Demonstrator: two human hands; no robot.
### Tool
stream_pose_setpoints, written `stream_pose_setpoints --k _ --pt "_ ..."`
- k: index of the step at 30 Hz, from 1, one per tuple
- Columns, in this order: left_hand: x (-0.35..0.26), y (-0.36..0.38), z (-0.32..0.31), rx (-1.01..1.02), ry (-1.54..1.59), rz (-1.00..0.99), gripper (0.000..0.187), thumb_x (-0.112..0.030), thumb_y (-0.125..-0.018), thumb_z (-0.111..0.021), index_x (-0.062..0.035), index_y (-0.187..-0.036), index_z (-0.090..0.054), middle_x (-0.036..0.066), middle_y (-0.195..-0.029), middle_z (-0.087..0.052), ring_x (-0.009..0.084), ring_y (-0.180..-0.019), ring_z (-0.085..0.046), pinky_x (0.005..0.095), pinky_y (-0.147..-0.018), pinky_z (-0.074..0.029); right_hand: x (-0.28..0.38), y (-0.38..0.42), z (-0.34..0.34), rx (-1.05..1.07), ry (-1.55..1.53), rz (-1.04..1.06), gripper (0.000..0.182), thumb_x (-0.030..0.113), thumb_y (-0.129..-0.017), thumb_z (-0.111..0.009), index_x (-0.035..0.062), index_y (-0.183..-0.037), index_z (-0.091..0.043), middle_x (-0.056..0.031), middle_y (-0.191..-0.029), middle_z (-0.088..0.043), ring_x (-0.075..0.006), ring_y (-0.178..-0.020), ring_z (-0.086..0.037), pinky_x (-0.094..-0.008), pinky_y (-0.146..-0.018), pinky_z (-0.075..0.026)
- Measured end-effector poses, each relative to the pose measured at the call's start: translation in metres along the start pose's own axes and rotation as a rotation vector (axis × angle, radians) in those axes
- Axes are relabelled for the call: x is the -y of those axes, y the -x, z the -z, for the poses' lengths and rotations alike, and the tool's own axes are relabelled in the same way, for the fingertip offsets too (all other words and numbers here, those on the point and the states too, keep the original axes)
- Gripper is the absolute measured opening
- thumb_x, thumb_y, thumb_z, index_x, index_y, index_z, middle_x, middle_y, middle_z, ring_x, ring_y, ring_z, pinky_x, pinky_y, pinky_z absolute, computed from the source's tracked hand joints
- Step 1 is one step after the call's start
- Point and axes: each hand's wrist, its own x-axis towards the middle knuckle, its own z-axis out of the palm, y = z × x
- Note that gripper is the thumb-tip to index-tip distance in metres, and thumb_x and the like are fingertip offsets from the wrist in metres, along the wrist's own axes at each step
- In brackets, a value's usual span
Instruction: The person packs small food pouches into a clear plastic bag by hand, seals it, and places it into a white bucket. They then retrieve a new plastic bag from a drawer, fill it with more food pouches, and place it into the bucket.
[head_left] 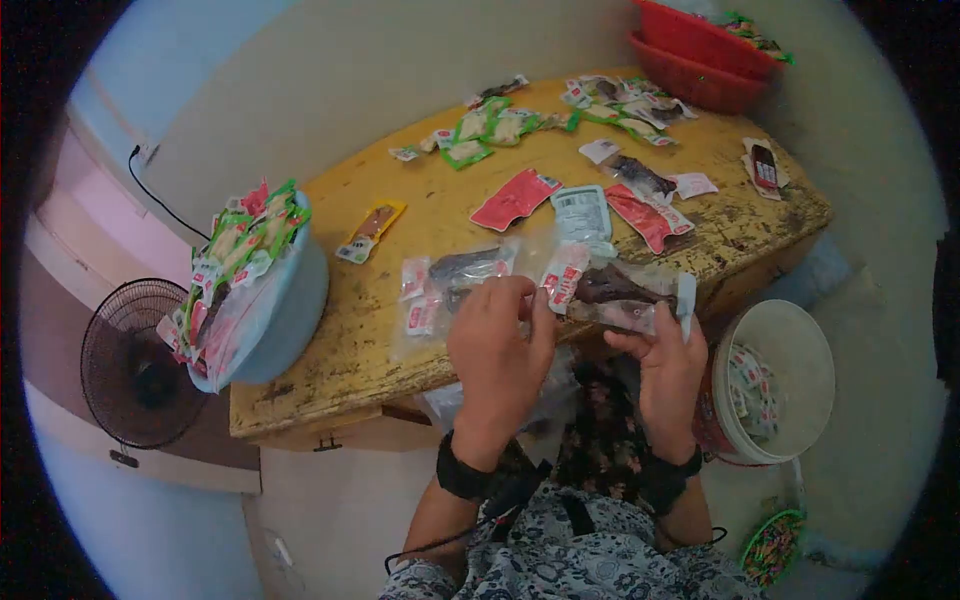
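A clear snack packet [625, 290] with dark meat-like food inside and a red-and-white label is stretched between my hands, over the table's front edge. My right hand [665, 365] grips its right end, thumb and fingers closed on the plastic. At the packet's left end, by the label, my left hand [500, 340] has its fingers pinched together. Left of that hand lies a clear bag [415, 340] with dark packets in it. Just behind the held packet are a pale green-and-white packet [582, 215], a red packet [515, 198] and another red packet [650, 215].
Green and white packets [480, 128] lie along the back of the worn yellow table [350, 340]. A heaped blue basin [290, 320] stands left, red basins [700, 75] back right. A phone [764, 166] lies at the right. Below stand a white bucket [815, 370] and a fan [140, 360].
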Motion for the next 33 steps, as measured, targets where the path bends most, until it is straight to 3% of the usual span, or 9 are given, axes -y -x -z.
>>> stream_pose_setpoints --k 4,11,14,16,18,20,26,30,33 --pt "-0.016 0.005 -0.005 -0.018 0.082 -0.022 0.012 -0.005 -0.084 -0.071 -0.0054 -0.091 -0.061 0.011 -0.080 -0.061 0.0305 -0.068 -0.062 0.0415 -0.059 -0.048 -0.010 0.001 -0.004 0.035 0.046 -0.040 0.026 0.016 -0.105 -0.052 -0.0002 -0.124 -0.055 -0.0107 -0.109 -0.068 -0.0256 -0.096 -0.072 -0.0377 -0.071 -0.065" --pt "-0.026 0.009 -0.008 -0.055 0.179 -0.094 0.012 -0.005 -0.085 -0.070 -0.0049 -0.094 -0.062 0.011 -0.079 -0.059 0.0326 -0.066 -0.061 0.0418 -0.056 -0.048 -0.038 0.008 -0.020 0.170 0.229 -0.160 0.024 0.020 -0.104 -0.054 -0.0011 -0.113 -0.063 -0.0085 -0.101 -0.068 -0.0180 -0.092 -0.063 -0.0345 -0.087 -0.050" --pt "-0.026 0.008 0.000 -0.052 0.197 -0.066 0.013 -0.005 -0.084 -0.071 -0.0036 -0.096 -0.065 0.013 -0.080 -0.062 0.0324 -0.067 -0.063 0.0410 -0.058 -0.050 -0.059 0.008 -0.018 0.172 0.161 -0.172 0.016 0.017 -0.105 -0.052 0.0046 -0.111 -0.060 0.0015 -0.098 -0.060 -0.0062 -0.086 -0.058 -0.0234 -0.072 -0.048" --pt "-0.019 0.008 0.007 -0.064 0.190 -0.059 0.014 -0.006 -0.085 -0.071 -0.0030 -0.097 -0.065 0.013 -0.081 -0.063 0.0325 -0.070 -0.063 0.0413 -0.062 -0.050 -0.026 0.007 -0.029 0.218 0.295 -0.229 0.021 0.017 -0.104 -0.053 -0.0010 -0.107 -0.062 -0.0079 -0.099 -0.065 -0.0160 -0.091 -0.061 -0.0334 -0.082 -0.049" --pt "-0.007 0.013 0.013 -0.086 0.164 -0.071 0.015 -0.006 -0.085 -0.070 -0.0033 -0.099 -0.064 0.013 -0.084 -0.061 0.0328 -0.075 -0.061 0.0425 -0.065 -0.049 -0.015 -0.001 -0.028 0.273 0.552 -0.047 0.022 0.016 -0.102 -0.055 -0.0033 -0.105 -0.064 -0.0117 -0.096 -0.068 -0.0202 -0.091 -0.063 -0.0374 -0.085 -0.050" --pt "0.012 0.014 0.023 -0.154 0.058 -0.080 0.022 -0.007 -0.086 -0.070 -0.0017 -0.106 -0.064 0.015 -0.094 -0.064 0.0345 -0.084 -0.062 0.0433 -0.074 -0.049 -0.019 -0.008 -0.018 0.329 0.913 0.380 0.018 0.014 -0.099 -0.058 -0.0024 -0.104 -0.065 -0.0098 -0.091 -0.068 -0.0188 -0.086 -0.064 -0.0355 -0.080 -0.051" --pt "0.072 0.020 0.048 -0.193 -0.092 0.140 0.051 -0.014 -0.093 -0.068 0.0033 -0.138 -0.050 0.024 -0.132 -0.057 0.0383 -0.118 -0.057 0.0439 -0.097 -0.047 -0.013 -0.007 -0.022 0.314 0.838 -0.089 0.017 0.014 -0.095 -0.066 0.0016 -0.106 -0.068 -0.0023 -0.073 -0.065 -0.0098 -0.058 -0.057 -0.0277 -0.050 -0.044" --pt "0.098 0.027 0.044 -0.114 0.440 0.501 0.063 -0.020 -0.100 -0.062 0.0012 -0.153 -0.035 0.024 -0.148 -0.046 0.0305 -0.132 -0.054 0.0398 -0.106 -0.047 -0.012 -0.009 -0.037 0.323 0.742 -0.211 0.022 0.018 -0.094 -0.068 0.0007 -0.108 -0.068 -0.0039 -0.078 -0.066 -0.0088 -0.056 -0.057 -0.0275 -0.048 -0.044" --pt "0.096 0.030 0.044 -0.118 0.439 0.465 0.069 -0.025 -0.099 -0.065 -0.0009 -0.155 -0.033 0.024 -0.150 -0.043 0.0285 -0.126 -0.057 0.0388 -0.101 -0.050 -0.027 -0.011 -0.043 0.366 0.757 -0.152 0.026 0.021 -0.094 -0.068 -0.0010 -0.108 -0.067 -0.0055 -0.082 -0.067 -0.0141 -0.061 -0.061 -0.0334 -0.053 -0.048"
